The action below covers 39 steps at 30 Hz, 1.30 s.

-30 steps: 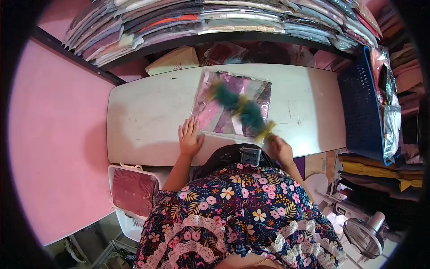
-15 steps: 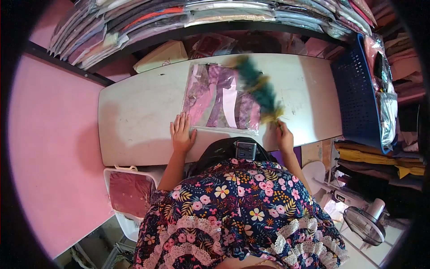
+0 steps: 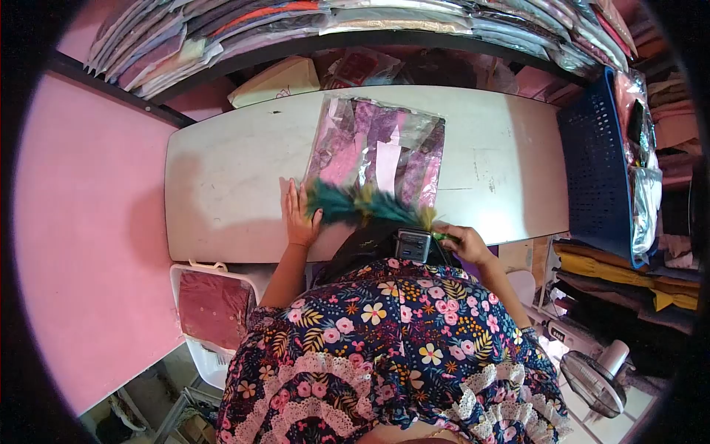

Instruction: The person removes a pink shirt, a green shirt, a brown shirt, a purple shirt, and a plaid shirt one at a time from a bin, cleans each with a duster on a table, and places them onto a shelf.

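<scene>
My right hand (image 3: 464, 243) is closed around the handle end of a green and yellow feather duster (image 3: 370, 203). The duster stretches leftward across the near edge of a clear plastic bag holding a folded purple and pink patterned garment (image 3: 346, 152). Its feathery tip reaches my left hand (image 3: 302, 216). That hand lies flat on the white table (image 3: 229, 192) with fingers stretched out, beside the bag's near left corner. A white paper piece (image 3: 387, 166) shows on the middle of the packed garment.
Packed clothes (image 3: 399, 22) lie on a shelf over the table's far side. A blue perforated basket (image 3: 595, 163) stands at the right end. Left of my body, a white basket (image 3: 255, 280) holds a maroon garment (image 3: 214, 309). A fan (image 3: 594, 383) is at lower right.
The duster has swung from the bag's right side down across its near edge, its tip now by my left hand. My right hand has moved slightly nearer my body.
</scene>
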Tool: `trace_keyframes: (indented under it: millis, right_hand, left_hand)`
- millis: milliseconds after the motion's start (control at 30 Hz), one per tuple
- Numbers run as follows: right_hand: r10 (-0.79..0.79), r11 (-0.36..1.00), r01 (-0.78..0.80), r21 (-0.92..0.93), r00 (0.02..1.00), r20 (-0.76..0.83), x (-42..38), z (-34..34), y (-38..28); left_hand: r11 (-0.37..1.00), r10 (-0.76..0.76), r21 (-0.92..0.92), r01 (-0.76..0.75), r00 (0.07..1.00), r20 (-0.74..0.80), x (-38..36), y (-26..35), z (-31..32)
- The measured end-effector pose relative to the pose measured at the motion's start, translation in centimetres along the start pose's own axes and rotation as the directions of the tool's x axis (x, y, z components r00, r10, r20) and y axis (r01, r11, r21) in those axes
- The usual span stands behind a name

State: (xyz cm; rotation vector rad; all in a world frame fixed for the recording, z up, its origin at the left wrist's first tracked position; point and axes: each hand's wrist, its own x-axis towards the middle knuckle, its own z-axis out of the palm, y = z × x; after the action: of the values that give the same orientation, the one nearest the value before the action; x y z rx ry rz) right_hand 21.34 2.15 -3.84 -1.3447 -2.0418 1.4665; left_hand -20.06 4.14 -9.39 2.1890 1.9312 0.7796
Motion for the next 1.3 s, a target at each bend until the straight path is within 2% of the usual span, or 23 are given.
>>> trace_keyframes:
  millis: [33,67,133,167,233,300,367,400,500,533,567,633,700,767,800,833,933,967,1033,1100,1167,1233,1300]
  right_hand:
    - [0.157,0.984,-0.155,0.085,0.987,-0.018,0.0,-0.1,-0.3]
    - [0.158,0.984,-0.156,0.084,0.987,-0.015,0.0,0.2,0.0]
    - [0.277,0.923,-0.250,0.292,0.959,-0.054,0.3,1.4,1.5]
    - [0.275,0.924,-0.248,0.291,0.960,-0.054,0.3,1.8,2.1]
    - [-0.083,0.989,0.090,0.116,0.995,-0.064,0.2,1.9,2.4]
    - [-0.166,0.978,0.170,0.121,0.985,-0.045,0.3,1.0,2.1]
    - [0.191,0.938,-0.168,0.303,0.980,-0.048,0.3,0.2,1.0]
    - [0.035,0.981,0.004,0.194,0.980,-0.197,1.0,0.2,1.0]
    - [0.024,0.988,0.026,0.152,0.947,-0.320,3.4,0.8,-1.4]
    - [-0.061,0.997,0.070,0.021,0.951,-0.305,4.2,1.2,-1.7]
    - [-0.066,0.997,0.076,0.021,0.949,-0.309,4.9,1.5,-2.0]
    - [-0.041,0.937,0.001,-0.350,0.993,-0.107,6.0,1.5,-3.1]
    - [-0.124,0.943,0.055,-0.329,0.974,-0.192,7.2,1.7,-2.3]
    - [0.041,0.933,-0.184,-0.309,0.908,-0.418,8.5,1.4,-1.9]
    - [0.040,0.922,-0.223,-0.316,0.867,-0.497,9.1,1.1,-2.1]
    - [0.035,0.923,-0.219,-0.317,0.867,-0.498,9.2,0.9,-2.4]
    - [-0.137,0.951,-0.002,-0.310,0.894,-0.426,9.3,0.8,-2.5]
    - [-0.137,0.950,-0.004,-0.311,0.892,-0.430,8.9,1.0,-2.5]
    - [-0.128,0.876,0.052,-0.480,0.984,-0.127,8.2,1.2,-3.8]
    - [-0.124,0.866,0.047,-0.499,0.985,-0.122,8.4,1.8,-2.4]
    - [-0.038,0.884,-0.162,-0.439,0.910,-0.413,8.6,2.0,-1.1]
    - [0.076,0.872,-0.323,-0.367,0.831,-0.551,8.8,0.7,-0.5]
    - [0.075,0.868,-0.352,-0.351,0.790,-0.608,8.2,-0.2,-0.3]
  left_hand:
    - [1.000,-0.012,0.018,0.012,1.000,0.005,-0.1,0.0,0.1]
    - [1.000,-0.015,0.018,0.015,1.000,0.006,-0.3,0.0,0.1]
    - [0.999,-0.026,0.046,0.024,0.999,0.037,-0.2,0.4,-0.1]
    - [0.999,-0.026,0.048,0.024,0.999,0.035,-0.1,0.4,-0.2]
    - [0.999,-0.025,0.049,0.020,0.993,0.111,0.1,0.5,-0.3]
    - [0.999,0.004,0.048,-0.009,0.995,0.099,0.0,0.3,-0.3]
    - [0.998,-0.010,0.070,0.002,0.994,0.109,-0.3,-0.2,0.3]
    - [0.999,0.005,0.039,-0.007,0.999,0.051,0.0,0.7,-0.1]
    - [0.984,0.055,0.163,-0.074,0.991,0.122,0.3,1.0,-0.7]
    - [0.983,0.059,0.164,-0.078,0.991,0.118,0.3,1.1,-0.7]
    - [0.983,0.056,0.169,-0.075,0.992,0.117,0.3,1.2,-0.8]
    - [0.981,0.060,0.179,-0.079,0.992,0.111,0.3,1.2,-0.6]
    - [0.986,0.054,0.155,-0.066,0.995,0.083,0.4,1.4,-0.5]
    - [0.985,0.055,0.156,-0.067,0.995,0.079,0.4,1.7,-0.5]
    - [0.987,0.054,0.149,-0.065,0.995,0.079,0.4,1.8,-0.5]
    - [0.988,0.051,0.142,-0.062,0.996,0.078,0.4,2.0,-0.5]
    - [0.989,0.072,0.128,-0.079,0.996,0.058,0.4,2.0,-0.4]
    - [0.989,0.076,0.125,-0.083,0.995,0.057,0.4,1.8,-0.3]
    - [0.982,0.072,0.171,-0.081,0.996,0.054,0.3,1.3,0.0]
    - [0.984,0.066,0.160,-0.073,0.997,0.049,0.3,1.4,0.2]
    - [0.986,0.057,0.152,-0.063,0.997,0.045,0.4,1.9,-0.2]
    - [0.986,0.088,0.138,-0.091,0.996,0.022,0.5,2.0,-0.4]
    - [0.986,0.088,0.142,-0.091,0.996,0.027,0.5,2.1,-0.4]
